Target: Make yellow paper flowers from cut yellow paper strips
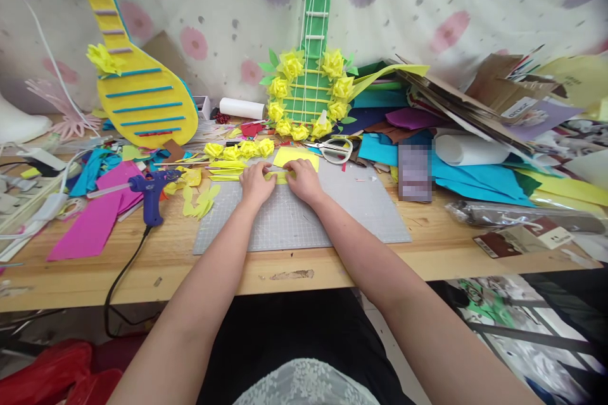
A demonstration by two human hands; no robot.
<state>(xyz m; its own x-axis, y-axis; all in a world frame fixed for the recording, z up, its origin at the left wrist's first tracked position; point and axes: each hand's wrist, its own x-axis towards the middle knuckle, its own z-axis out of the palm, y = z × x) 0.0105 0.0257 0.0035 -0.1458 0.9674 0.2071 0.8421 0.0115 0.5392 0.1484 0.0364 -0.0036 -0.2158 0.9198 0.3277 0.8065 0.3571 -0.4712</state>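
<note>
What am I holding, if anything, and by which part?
Your left hand and right hand both touch a yellow strip, either side of its visible middle; whether pinched or just pressed, I can't tell.

My one view: worn on the head, facing forward and down.
I look out from above the wearer's lap [294, 323], whose dark clothing fills the bottom middle of my view. The left forearm [209, 278] and right forearm [380, 259] run up from the lower edge, very near me at first, to the fingers [256, 171] around mid-picture, at arm's reach. I see the bench [95, 278] on a slant, spanning the wide picture, with its front edge below centre. Beyond it I face a patterned curtain [218, 0], the farthest backdrop, across the top.
</note>
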